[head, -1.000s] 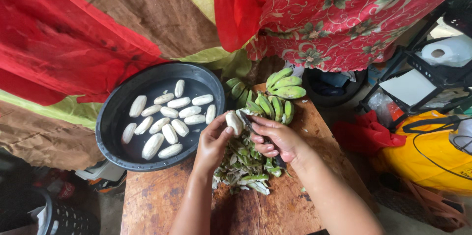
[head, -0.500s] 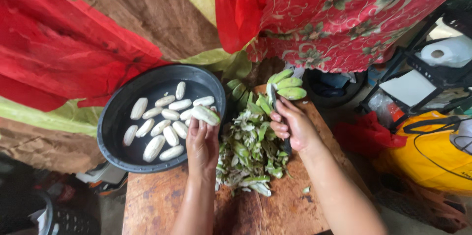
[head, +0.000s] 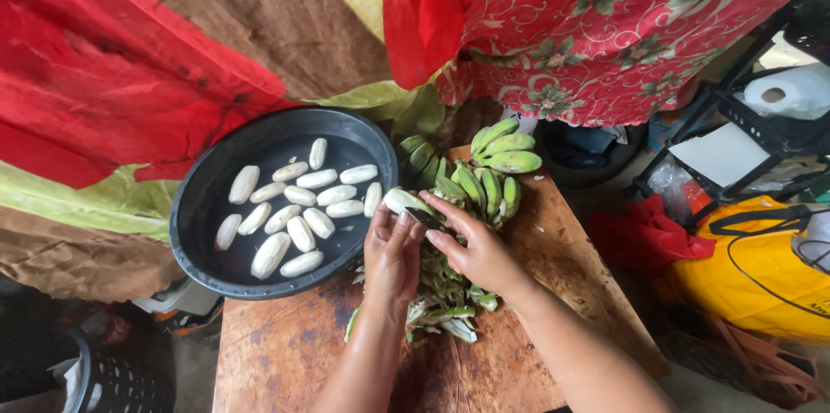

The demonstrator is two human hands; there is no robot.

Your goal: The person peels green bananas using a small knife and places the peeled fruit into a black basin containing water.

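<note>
Bright red and brown cloths hang behind a worn wooden bench (head: 285, 352). Half a second ago the left hand (head: 391, 250) reached over the basin (head: 194, 223); now it is back, fingers closed round a part-peeled banana (head: 403, 200). The right hand (head: 477, 249) grips a small knife (head: 426, 218) against it. Peels (head: 445, 296) lie beneath, green bananas (head: 501, 153) beyond, peeled ones (head: 298, 205) in the basin at left.

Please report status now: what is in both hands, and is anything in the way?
Left hand grips a half-peeled banana. Right hand holds a knife against it. Peels piled underneath; black basin close beside.
</note>
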